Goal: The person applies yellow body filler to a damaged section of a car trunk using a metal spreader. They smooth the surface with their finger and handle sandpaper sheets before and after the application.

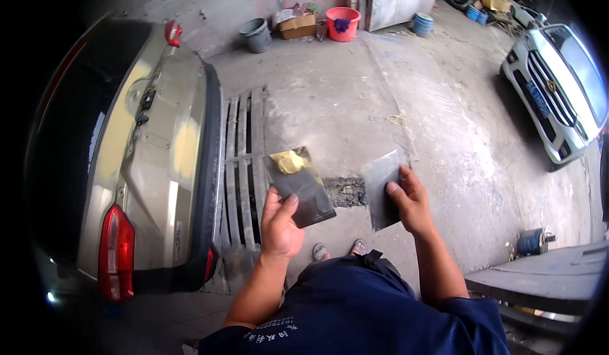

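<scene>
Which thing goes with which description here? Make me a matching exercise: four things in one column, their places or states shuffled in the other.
Things:
1. Dark plate
2. Grey plate
3. Pink bucket
4. White car

Places or states:
A. Near the picture's right edge
B. Holding a purple cloth
C. In the left hand, with a yellow lump on it
D. In the right hand

Pairs: 1-C, 2-D, 3-B, 4-A

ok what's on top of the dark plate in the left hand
A lump of yellow paste sits on the far end of the dark plate in the left hand. The surface beneath the paste is hidden.
</scene>
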The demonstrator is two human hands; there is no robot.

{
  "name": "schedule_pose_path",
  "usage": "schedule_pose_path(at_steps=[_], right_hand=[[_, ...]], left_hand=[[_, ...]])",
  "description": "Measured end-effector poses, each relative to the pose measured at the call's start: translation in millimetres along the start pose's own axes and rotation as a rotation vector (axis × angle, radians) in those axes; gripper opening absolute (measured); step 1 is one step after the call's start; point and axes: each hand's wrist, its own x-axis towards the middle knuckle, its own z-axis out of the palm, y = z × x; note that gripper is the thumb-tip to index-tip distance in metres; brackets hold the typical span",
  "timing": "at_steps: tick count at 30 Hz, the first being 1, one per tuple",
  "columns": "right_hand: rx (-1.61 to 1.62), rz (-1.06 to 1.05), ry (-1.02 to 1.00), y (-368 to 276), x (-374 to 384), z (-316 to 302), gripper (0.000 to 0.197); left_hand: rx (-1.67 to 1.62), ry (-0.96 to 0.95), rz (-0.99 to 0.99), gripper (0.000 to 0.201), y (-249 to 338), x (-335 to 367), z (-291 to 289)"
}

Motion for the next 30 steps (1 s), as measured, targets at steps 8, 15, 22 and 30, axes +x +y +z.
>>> schedule_pose_path(at_steps=[8,15,22,30], right_hand=[[-0.444,-0.019,-0.101,-16,-42,59,0.048],[-0.558,-0.053,-0.014,-26,-41,77,0.044],[-0.489,-0.085,0.134,-26,-50,87,0.050],[0.211,0.136,0.260,-26,-68,84,0.053]], left_hand=[[0.139,-0.134,0.244,0.046,0,2,13],[0.293,-0.503,0.061,0.040,12,8,-21],[0.697,-0.700,0.022,0.037,14,21,-36],[0.894,-0.864,0.250,0.045,-22,34,-12]])
